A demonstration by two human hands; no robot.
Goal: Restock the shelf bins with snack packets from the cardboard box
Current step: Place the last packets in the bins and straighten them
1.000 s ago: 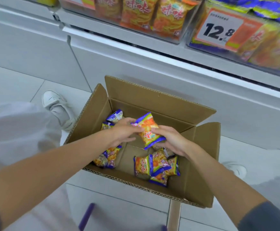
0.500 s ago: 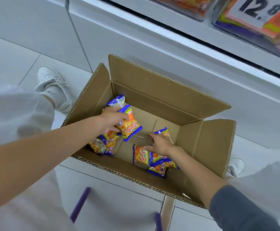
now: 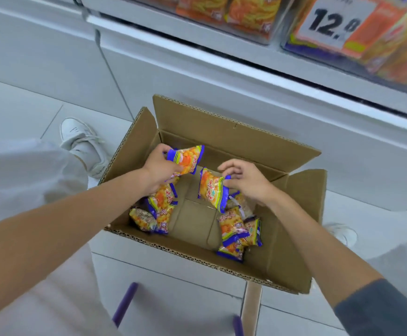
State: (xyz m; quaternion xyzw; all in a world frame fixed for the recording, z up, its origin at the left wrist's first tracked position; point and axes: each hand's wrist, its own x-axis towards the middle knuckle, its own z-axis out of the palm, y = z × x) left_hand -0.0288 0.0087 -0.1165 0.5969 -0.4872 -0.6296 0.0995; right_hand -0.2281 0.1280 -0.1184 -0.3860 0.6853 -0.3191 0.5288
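Matt corrugated cardboard box [image 3: 234,141], glossy plastic pkts [image 3: 231,229].

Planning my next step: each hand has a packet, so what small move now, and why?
Probably raise both to the shelf bin: the left hand grips a packet, the right hand pinches a second packet, both low over the box.

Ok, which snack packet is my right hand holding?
The packet hanging over the bare middle of the box, pinched by its blue edge in your right hand. A second packet is in your left hand; the rest lie on the bottom.
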